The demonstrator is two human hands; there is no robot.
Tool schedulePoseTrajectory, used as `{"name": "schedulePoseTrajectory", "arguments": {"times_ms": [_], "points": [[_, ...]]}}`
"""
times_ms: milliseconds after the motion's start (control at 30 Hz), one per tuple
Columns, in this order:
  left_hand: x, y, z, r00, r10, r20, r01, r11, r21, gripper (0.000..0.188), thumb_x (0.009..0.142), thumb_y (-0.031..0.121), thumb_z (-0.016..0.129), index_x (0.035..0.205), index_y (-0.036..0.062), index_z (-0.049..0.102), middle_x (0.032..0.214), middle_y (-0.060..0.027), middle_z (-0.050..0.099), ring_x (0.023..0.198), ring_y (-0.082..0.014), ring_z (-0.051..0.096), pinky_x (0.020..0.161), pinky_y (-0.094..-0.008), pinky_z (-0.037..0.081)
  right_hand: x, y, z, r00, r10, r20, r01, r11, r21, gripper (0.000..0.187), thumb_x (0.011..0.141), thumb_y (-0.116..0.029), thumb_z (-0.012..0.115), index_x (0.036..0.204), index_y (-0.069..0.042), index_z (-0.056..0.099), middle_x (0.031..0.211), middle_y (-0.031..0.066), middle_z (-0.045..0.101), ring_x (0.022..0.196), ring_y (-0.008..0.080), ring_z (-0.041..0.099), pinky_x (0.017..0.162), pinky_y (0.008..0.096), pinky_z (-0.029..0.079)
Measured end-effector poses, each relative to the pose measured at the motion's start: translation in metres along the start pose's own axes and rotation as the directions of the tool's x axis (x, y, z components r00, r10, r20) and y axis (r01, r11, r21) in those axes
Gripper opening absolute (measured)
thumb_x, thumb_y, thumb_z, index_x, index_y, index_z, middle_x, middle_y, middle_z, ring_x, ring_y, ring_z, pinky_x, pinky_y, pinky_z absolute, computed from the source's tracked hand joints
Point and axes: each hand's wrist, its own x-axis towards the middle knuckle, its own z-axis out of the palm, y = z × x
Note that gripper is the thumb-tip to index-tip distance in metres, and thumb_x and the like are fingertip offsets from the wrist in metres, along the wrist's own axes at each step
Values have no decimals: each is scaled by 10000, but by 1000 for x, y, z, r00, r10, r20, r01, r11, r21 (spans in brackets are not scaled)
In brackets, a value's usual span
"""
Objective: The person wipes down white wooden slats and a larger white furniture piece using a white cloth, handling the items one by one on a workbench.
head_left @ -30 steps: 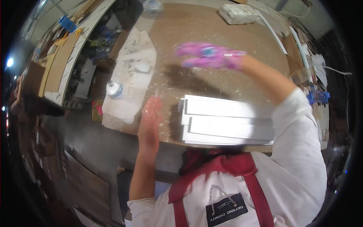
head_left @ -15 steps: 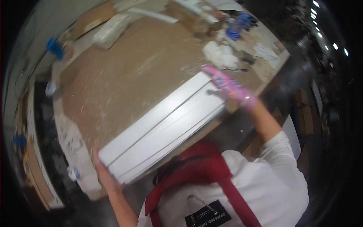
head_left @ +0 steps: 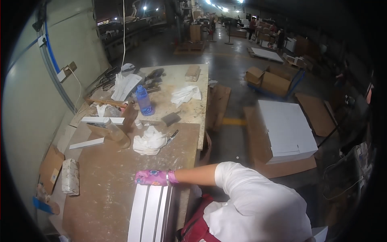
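A stack of long white boards point(head_left: 150, 213) lies at the right edge of the brown worktable, running out of the picture at the bottom. My right hand point(head_left: 153, 177), in a pink flowered glove, is pressed around the far end of the stack; its fingertips are partly hidden. My left hand is out of the picture. Just beyond the glove are a crumpled white cloth point(head_left: 149, 141) and a dark-handled knife point(head_left: 173, 136).
The brown tabletop point(head_left: 105, 193) has a blue bottle point(head_left: 143, 101), a clear bottle point(head_left: 117, 133) and a wrapped block point(head_left: 70, 177) around it. Right of the table, a large stack of white panels point(head_left: 286, 125) sits on cardboard. Farther off stands an open carton point(head_left: 276, 80).
My view has swung right and up toward the hall. The left hand, earlier at the stack's near end, has left the picture. The right hand stays at the far end.
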Motion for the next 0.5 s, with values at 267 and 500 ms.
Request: {"name": "schedulePoseTrajectory", "arguments": {"times_ms": [267, 500], "points": [[8, -4, -18, 1000, 0, 0, 0, 1000, 3, 678, 939, 549, 336, 1427, 85, 257, 1457, -98, 320, 1318, -278, 333, 1068, -415, 300, 7, 7, 10, 995, 95, 27, -97, 993, 68, 302, 965, -299, 443, 1018, -14, 525, 1019, 75, 570, 1019, 163, 543, 893, 304, 416], [12, -26, -95, 996, 4, -93, -15, 994, -111, 677, 942, 548, 326, 1424, 78, 261, 1456, -102, 321, 1320, -276, 331, 1071, -413, 294, -23, 15, -30, 998, 4, -55, -14, 985, -172, 495, 837, -17, 533, 1317, -113, 460, 1235, 85, 481, 1128, 225, 489, 993, 364, 388]]}}
